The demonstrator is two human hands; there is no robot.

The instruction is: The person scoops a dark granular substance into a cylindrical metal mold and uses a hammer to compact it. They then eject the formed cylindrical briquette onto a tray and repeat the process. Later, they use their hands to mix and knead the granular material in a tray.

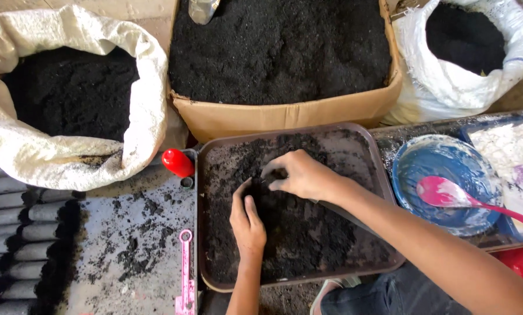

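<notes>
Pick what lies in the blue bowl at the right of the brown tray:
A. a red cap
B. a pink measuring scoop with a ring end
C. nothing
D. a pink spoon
D: the pink spoon rests with its head inside the blue bowl, smeared white, its handle running out over the rim to the right.

Both hands work the black powder on the brown tray: left hand pressing a clump, right hand pinching beside it. A pink spoon rests in the blue bowl.
</notes>
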